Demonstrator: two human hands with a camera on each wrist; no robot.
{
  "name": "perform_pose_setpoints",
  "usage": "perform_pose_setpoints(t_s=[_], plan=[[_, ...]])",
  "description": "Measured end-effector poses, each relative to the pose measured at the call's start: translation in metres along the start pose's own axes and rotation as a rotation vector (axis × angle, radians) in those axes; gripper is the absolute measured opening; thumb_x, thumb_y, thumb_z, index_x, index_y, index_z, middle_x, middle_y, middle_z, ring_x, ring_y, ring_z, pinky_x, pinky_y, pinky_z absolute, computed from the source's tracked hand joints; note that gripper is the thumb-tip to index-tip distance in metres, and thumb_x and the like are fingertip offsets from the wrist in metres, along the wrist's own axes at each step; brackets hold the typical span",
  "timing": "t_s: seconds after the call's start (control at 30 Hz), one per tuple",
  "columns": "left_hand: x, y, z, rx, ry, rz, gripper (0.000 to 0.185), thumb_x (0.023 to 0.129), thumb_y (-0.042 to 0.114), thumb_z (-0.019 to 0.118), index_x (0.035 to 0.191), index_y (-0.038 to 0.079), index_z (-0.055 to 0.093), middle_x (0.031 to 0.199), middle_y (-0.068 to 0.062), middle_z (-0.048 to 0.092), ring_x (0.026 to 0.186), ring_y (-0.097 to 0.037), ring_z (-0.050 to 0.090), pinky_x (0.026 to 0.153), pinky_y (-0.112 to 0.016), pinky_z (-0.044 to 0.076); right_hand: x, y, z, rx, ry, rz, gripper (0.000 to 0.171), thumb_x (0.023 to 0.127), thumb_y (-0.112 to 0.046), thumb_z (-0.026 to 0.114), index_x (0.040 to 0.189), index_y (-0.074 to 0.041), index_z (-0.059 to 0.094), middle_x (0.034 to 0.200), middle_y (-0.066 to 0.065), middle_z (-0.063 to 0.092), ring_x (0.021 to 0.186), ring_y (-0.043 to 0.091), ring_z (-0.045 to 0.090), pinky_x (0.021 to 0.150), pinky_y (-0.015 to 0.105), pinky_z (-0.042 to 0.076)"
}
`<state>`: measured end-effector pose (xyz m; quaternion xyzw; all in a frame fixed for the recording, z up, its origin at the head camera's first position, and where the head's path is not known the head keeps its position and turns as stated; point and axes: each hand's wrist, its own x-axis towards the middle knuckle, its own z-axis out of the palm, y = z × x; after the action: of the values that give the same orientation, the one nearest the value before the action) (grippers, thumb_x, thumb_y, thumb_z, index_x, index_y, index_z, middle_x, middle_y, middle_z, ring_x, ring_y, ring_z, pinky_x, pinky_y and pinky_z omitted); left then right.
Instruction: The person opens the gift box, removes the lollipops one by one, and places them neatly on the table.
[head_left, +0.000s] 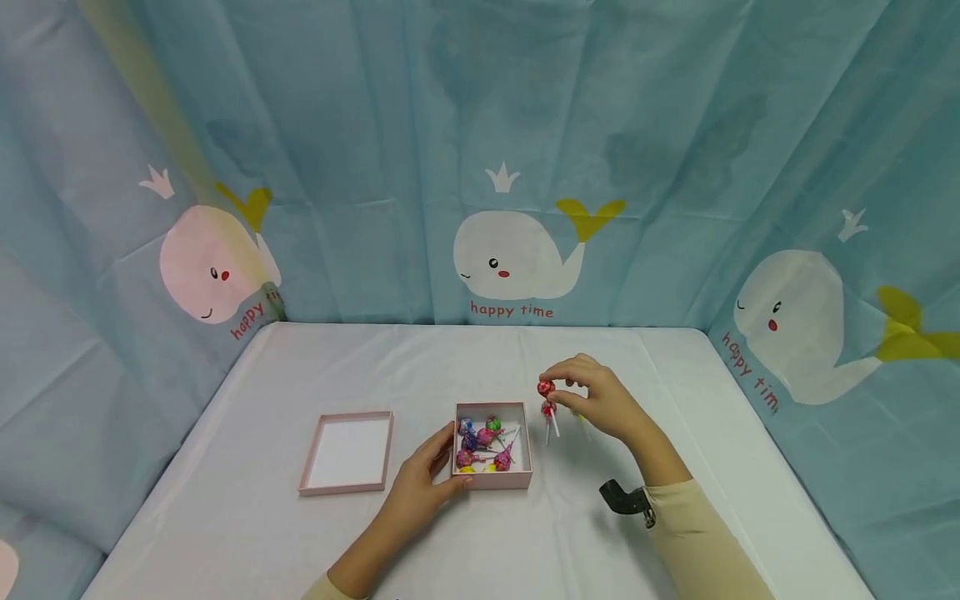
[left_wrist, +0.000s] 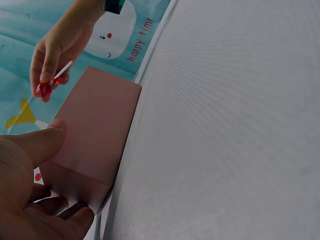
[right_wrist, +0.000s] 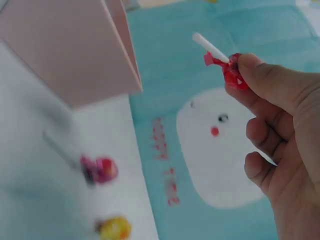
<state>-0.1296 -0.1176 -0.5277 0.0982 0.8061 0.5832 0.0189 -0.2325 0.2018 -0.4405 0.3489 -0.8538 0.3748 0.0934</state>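
A red-wrapped lollipop (head_left: 546, 387) is pinched between the thumb and forefinger of my right hand (head_left: 598, 402), above the table to the right of a pink box. In the right wrist view the lollipop's white stick (right_wrist: 210, 47) points up and left. My left hand (head_left: 414, 487) holds the pink box (head_left: 501, 481) at its near left corner, thumb on the front and fingers along the left side. Several wrapped lollipops (head_left: 486, 437) lie inside it. A pinkish-red lollipop (right_wrist: 102, 169) and a yellow one (right_wrist: 115, 229) lie on the table beside the box.
The box's lid (head_left: 305, 490) lies upturned on the white table (head_left: 247, 533), left of the box. A blue curtain (head_left: 360, 258) with whale prints stands behind the table and along its sides. A black wrist mount (head_left: 626, 498) sits by the right sleeve.
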Motion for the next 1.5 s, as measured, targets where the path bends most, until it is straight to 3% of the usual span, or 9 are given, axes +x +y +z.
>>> perform_pose_setpoints(t_s=[0.17,0.4,0.5,0.67,0.77,1.0,1.33,1.5], plan=[[0.0,0.0,0.0,0.0,0.0,0.005,0.091,0.082,0.013,0.087,0.159,0.011,0.038,0.163,-0.01,0.038,0.145,-0.032,0.044,0.116,-0.033,0.042,-0.015,0.014,-0.018,-0.04,0.032,0.083,0.03,0.092,-0.02,0.078,0.121,-0.028,0.074,0.115,-0.015,0.071,0.104,0.011,0.058,0.082,0.027,0.055],[0.0,0.001,-0.001,0.0,-0.004,-0.003,0.092,0.081,0.015,0.087,0.159,0.012,0.038,0.164,-0.009,0.037,0.147,-0.03,0.043,0.116,-0.032,0.042,-0.031,0.036,-0.03,-0.051,0.072,0.177,0.029,0.092,-0.021,0.078,0.121,-0.02,0.075,0.116,-0.01,0.071,0.1,0.02,0.058,0.08,0.026,0.051],[0.0,0.002,-0.001,0.003,-0.007,0.003,0.092,0.081,0.015,0.087,0.159,0.011,0.038,0.164,-0.01,0.037,0.146,-0.031,0.043,0.116,-0.033,0.042,-0.036,0.046,-0.03,-0.043,0.079,0.23,0.029,0.093,-0.024,0.077,0.122,-0.021,0.075,0.117,-0.008,0.07,0.105,0.024,0.058,0.085,0.033,0.052],[-0.001,0.001,-0.001,0.009,-0.007,0.001,0.092,0.082,0.016,0.087,0.159,0.012,0.038,0.164,-0.009,0.037,0.146,-0.031,0.044,0.116,-0.034,0.042,-0.043,0.064,-0.028,-0.045,0.092,0.283,0.029,0.094,-0.027,0.076,0.123,-0.023,0.075,0.119,-0.003,0.069,0.115,0.02,0.056,0.098,0.051,0.051],[-0.001,0.001,-0.001,0.012,-0.007,-0.003,0.092,0.082,0.017,0.087,0.159,0.013,0.037,0.164,-0.008,0.037,0.146,-0.031,0.044,0.116,-0.033,0.042,-0.047,0.073,-0.027,-0.039,0.081,0.322,0.029,0.095,-0.027,0.075,0.123,-0.023,0.075,0.118,0.0,0.068,0.116,0.022,0.056,0.098,0.056,0.05],[-0.001,-0.001,-0.001,0.01,-0.008,0.006,0.092,0.083,0.021,0.087,0.159,0.013,0.037,0.164,-0.01,0.037,0.146,-0.034,0.044,0.116,-0.034,0.042,-0.054,0.088,-0.026,-0.021,0.031,0.433,0.029,0.094,-0.028,0.076,0.123,-0.024,0.075,0.115,0.0,0.069,0.109,0.023,0.057,0.093,0.043,0.048],[-0.001,-0.004,0.0,0.002,-0.017,0.013,0.092,0.083,0.022,0.086,0.16,0.013,0.036,0.164,-0.01,0.036,0.146,-0.034,0.042,0.116,-0.033,0.041,-0.058,0.107,-0.02,-0.007,-0.049,0.507,0.029,0.094,-0.025,0.077,0.122,-0.019,0.076,0.108,0.001,0.069,0.095,0.021,0.053,0.077,0.03,0.048],[-0.002,-0.005,0.0,0.01,-0.018,0.014,0.092,0.084,0.023,0.086,0.16,0.013,0.036,0.164,-0.01,0.036,0.146,-0.035,0.043,0.116,-0.033,0.041,-0.062,0.114,-0.017,-0.012,-0.063,0.512,0.027,0.095,-0.022,0.075,0.122,-0.017,0.075,0.105,0.001,0.068,0.092,0.02,0.053,0.076,0.029,0.048]])
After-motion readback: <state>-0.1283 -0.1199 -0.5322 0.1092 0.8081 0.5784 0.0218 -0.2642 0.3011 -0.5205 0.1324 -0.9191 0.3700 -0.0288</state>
